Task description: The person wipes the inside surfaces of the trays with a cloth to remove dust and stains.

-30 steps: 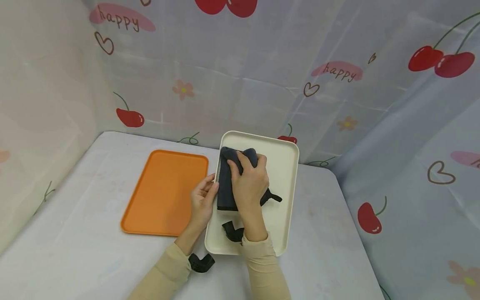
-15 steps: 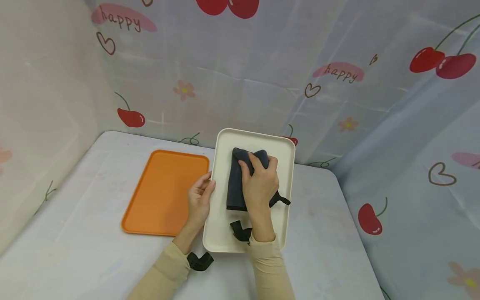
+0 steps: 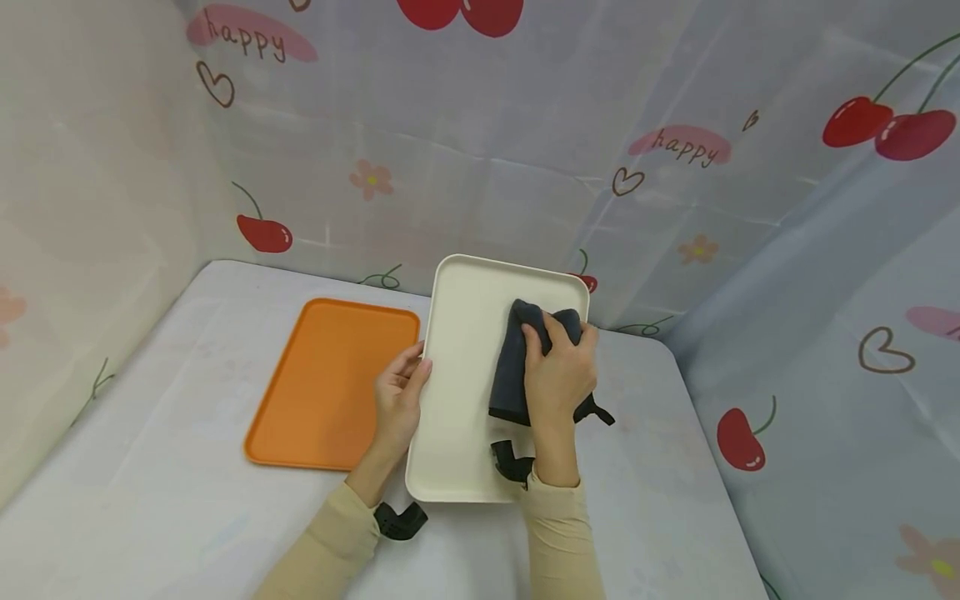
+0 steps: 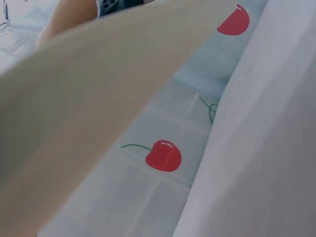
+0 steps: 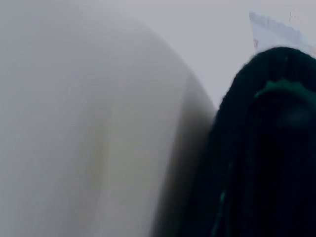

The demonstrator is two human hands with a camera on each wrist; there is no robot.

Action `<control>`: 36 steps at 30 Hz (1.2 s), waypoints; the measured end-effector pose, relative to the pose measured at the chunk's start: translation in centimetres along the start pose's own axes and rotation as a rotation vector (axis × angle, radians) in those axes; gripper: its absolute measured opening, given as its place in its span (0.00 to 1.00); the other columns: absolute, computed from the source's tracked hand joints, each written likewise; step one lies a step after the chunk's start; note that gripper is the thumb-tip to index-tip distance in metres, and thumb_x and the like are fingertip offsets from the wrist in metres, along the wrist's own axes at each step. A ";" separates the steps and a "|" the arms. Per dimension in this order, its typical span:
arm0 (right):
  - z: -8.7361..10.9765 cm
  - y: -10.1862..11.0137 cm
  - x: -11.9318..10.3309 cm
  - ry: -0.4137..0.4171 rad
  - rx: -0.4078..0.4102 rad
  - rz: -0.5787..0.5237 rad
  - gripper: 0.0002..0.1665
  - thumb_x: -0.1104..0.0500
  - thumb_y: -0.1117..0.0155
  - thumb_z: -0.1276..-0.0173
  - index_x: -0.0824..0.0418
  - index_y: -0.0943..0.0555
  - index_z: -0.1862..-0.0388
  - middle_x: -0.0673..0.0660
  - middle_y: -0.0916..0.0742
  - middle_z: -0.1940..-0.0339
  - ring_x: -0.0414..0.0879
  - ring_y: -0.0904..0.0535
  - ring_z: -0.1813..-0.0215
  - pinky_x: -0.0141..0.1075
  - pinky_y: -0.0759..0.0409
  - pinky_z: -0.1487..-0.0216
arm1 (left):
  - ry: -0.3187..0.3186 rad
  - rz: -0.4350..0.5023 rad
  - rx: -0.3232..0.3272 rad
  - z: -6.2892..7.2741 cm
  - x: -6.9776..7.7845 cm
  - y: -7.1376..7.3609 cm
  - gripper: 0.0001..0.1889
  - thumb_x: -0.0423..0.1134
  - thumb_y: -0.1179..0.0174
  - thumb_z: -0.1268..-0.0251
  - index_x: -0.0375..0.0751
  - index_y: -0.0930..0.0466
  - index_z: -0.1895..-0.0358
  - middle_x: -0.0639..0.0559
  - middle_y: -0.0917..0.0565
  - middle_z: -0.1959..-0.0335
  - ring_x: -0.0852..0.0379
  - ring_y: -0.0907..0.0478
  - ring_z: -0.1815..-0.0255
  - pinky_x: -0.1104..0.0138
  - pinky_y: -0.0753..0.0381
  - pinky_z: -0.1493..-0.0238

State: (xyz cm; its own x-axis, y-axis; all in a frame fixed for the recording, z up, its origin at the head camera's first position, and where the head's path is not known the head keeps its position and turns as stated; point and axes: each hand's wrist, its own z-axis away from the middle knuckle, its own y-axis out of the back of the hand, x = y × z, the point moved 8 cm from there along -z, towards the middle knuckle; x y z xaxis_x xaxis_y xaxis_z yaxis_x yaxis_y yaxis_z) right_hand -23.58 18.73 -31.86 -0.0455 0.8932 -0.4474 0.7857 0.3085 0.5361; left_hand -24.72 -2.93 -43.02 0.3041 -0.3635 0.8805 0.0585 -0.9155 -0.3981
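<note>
left hand (image 3: pixel 400 398) holds the cream tray (image 3: pixel 465 350) by its left edge, thumb at the rim; right hand (image 3: pixel 562 371) grips a dark grey cloth (image 3: pixel 511 375), fingers bunching its far end. cloth lies over the right part of the tray's face, reaching the right rim, black loop (image 3: pixel 600 412) hanging past it. step looks like wiping. to do it well, i judge: keep the left hold firm so side pressure doesn't swing the tray, keep the cloth flat under the palm, overlap strokes, work into corners and along the raised rim. cream tray: pale, smooth, rounded corners, shallow lip, seemingly raised off the white table (image 3: pixel 172 417), beside an orange tray (image 3: pixel 330 383). no marks i can make out; damp or dry, can't tell.
</note>
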 end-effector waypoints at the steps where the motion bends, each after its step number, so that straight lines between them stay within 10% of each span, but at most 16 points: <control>1: -0.1 0.1 0.4 -0.009 0.001 0.006 0.20 0.45 0.29 0.40 0.53 0.12 0.53 0.67 0.20 0.55 0.61 0.19 0.68 0.54 0.21 0.74 | 0.001 0.000 0.000 0.0 0.0 0.0 0.17 0.30 0.45 0.30 0.24 0.25 0.42 0.62 0.14 0.62 0.65 0.17 0.65 0.73 0.15 0.65; 36: 0.0 1.5 3.7 -0.046 0.100 0.078 0.19 0.46 0.30 0.37 0.57 0.12 0.53 0.68 0.21 0.56 0.65 0.22 0.68 0.56 0.23 0.71 | 0.011 0.046 0.008 -0.2 -0.2 0.1 0.16 0.27 0.45 0.31 0.22 0.25 0.43 0.60 0.14 0.65 0.65 0.17 0.68 0.73 0.15 0.67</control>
State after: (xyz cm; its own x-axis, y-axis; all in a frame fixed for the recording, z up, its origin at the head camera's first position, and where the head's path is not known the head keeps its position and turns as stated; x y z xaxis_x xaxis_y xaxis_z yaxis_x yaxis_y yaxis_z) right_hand -22.59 22.51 -32.68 0.0450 0.8966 -0.4406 0.8434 0.2023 0.4977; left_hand -24.95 -3.01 -43.20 0.2959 -0.4070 0.8642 0.0527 -0.8964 -0.4402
